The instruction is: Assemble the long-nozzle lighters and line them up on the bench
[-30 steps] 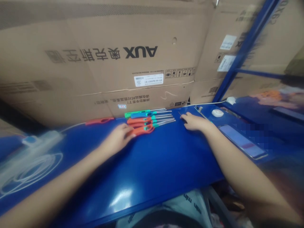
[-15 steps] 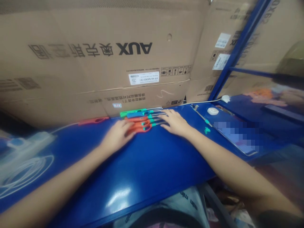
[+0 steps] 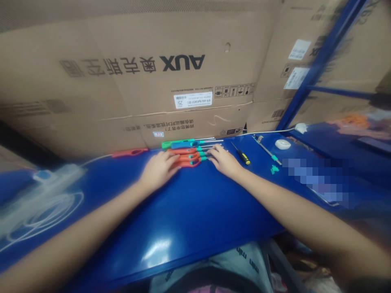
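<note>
Several long-necked lighters lie side by side on the blue tabletop, against a carton. The orange lighters [image 3: 190, 157] are nearest me, with a blue lighter [image 3: 181, 145] and a green lighter [image 3: 166, 144] behind. Their metal tubes point right. My left hand [image 3: 159, 169] is closed around the handle ends of the orange ones, its fingertips partly hidden. My right hand [image 3: 225, 162] has its fingers curled on the tubes near the green collars. Just right of it lies a yellow and black screwdriver [image 3: 244, 157].
A separate red-orange lighter handle [image 3: 130, 153] lies to the left, near a white power strip [image 3: 58, 177] and coiled white cable [image 3: 51, 209]. Rightward are a metal tube with a green collar [image 3: 269, 152], green bits [image 3: 274, 169], a white round object [image 3: 282, 144] and a blurred-out device [image 3: 320, 179]. The large carton [image 3: 122, 93] stands behind.
My right hand has come left and closer to the lighters, its fingers more curled, uncovering the screwdriver. My left hand stays at the handles. The whole view has shifted slightly.
</note>
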Motion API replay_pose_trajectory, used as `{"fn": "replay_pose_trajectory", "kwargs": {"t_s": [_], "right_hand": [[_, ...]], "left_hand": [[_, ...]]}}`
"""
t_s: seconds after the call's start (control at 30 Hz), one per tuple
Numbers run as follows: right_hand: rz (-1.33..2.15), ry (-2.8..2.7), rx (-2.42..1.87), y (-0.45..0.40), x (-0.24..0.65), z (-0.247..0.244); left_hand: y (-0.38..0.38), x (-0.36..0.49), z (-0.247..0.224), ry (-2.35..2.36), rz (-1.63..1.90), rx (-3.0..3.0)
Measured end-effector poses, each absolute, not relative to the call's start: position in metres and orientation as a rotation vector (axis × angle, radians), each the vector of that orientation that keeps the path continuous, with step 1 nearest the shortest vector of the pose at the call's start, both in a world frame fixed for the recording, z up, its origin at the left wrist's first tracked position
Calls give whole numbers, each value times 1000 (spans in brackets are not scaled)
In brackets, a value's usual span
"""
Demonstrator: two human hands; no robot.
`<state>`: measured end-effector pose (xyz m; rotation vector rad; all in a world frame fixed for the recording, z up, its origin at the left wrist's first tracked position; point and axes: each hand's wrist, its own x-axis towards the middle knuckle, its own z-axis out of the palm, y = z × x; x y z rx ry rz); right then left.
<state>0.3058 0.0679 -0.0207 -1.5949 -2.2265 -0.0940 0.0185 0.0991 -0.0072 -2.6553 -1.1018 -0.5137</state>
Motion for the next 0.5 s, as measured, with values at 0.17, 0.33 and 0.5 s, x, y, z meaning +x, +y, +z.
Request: {"fn": "replay_pose_trajectory", "kwargs": {"t_s": [0.17, 0.33, 0.5], "right_hand": [[-71, -2206, -1548, 73, 307, -26], [-65, -2198, -1485, 72, 311, -29], [-71, -2213, -1429, 66, 314, -23]], "left_hand": [[97, 23, -8, -1119, -535, -2641], [91, 25, -2, -1118, -553, -2651], [103, 10, 15, -1277, -569, -2522]]}}
